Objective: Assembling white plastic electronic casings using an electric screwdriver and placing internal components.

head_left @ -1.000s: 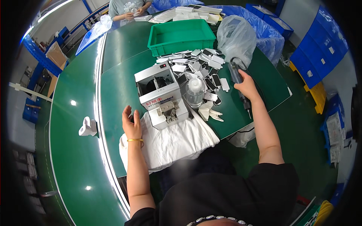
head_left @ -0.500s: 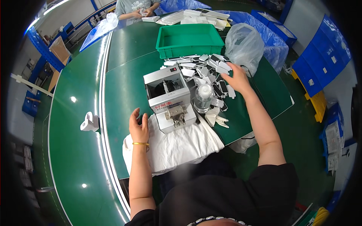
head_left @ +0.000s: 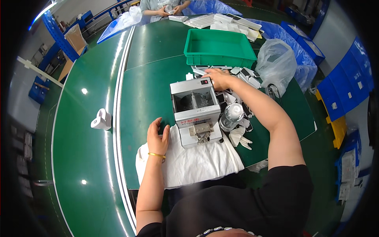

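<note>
Beside the near left corner of a silver tabletop machine (head_left: 195, 114), my left hand (head_left: 158, 140) rests on a folded white cloth (head_left: 197, 170), its fingers apart and holding nothing. My right hand (head_left: 221, 79) reaches over the pile behind the machine. Its fingers stretch leftward, and their tips are next to a flat white piece (head_left: 200, 72); some fingertips are hard to make out. Loose white and black flat pieces (head_left: 249, 79) lie partly beneath my right forearm. A clear pump bottle (head_left: 231, 117) stands right of the machine, with a crumpled white glove (head_left: 240, 138) in front of it.
A green bin (head_left: 221, 63) stands beyond the pile, with a clear plastic bag (head_left: 276, 63) to its right. White boxes (head_left: 233, 25) are heaped farther back, near another person's hands (head_left: 169, 11). A white device (head_left: 102, 119) lies left of the table's white rail.
My right hand has moved left from the pile's right side to behind the machine. The whole view has shifted, and my left hand stays by the machine.
</note>
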`<state>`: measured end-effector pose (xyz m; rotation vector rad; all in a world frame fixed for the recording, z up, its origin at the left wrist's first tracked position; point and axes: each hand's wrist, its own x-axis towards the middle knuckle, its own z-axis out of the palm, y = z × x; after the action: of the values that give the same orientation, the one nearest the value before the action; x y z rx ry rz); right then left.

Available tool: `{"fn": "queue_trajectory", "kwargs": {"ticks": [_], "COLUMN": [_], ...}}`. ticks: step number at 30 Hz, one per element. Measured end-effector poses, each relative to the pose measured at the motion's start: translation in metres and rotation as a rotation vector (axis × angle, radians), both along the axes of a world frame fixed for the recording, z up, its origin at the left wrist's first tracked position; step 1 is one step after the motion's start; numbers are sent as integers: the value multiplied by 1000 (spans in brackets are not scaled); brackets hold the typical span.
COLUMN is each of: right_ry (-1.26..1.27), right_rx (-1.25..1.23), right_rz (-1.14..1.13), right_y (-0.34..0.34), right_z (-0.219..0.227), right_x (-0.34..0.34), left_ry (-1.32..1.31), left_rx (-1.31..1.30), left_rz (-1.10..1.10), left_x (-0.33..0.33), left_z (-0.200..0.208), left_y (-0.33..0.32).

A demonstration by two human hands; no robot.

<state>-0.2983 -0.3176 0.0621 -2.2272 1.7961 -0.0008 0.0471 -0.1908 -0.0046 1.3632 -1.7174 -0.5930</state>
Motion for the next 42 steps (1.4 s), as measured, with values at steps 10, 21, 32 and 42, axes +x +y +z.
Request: {"fn": "queue_trajectory", "kwargs": {"ticks": [10, 21, 32, 42], "right_ry": [-266, -876, -971, -955], "right_rx": [-243, -756, -343, -307], "right_rz": [103, -302, 408, 363], "right_y": [40, 188, 291, 285], "right_z": [-13, 33, -22, -54], "right_x": [-57, -45, 169, 207], "left_ry": [4, -25, 37, 2], "left_rx": [-39, -87, -98, -106], "left_rz": [35, 21, -20, -39], "left_x": [3, 8, 1, 9], "left_z": [2, 2, -8, -3], "left_y": [-5, 4, -6, -5]}}
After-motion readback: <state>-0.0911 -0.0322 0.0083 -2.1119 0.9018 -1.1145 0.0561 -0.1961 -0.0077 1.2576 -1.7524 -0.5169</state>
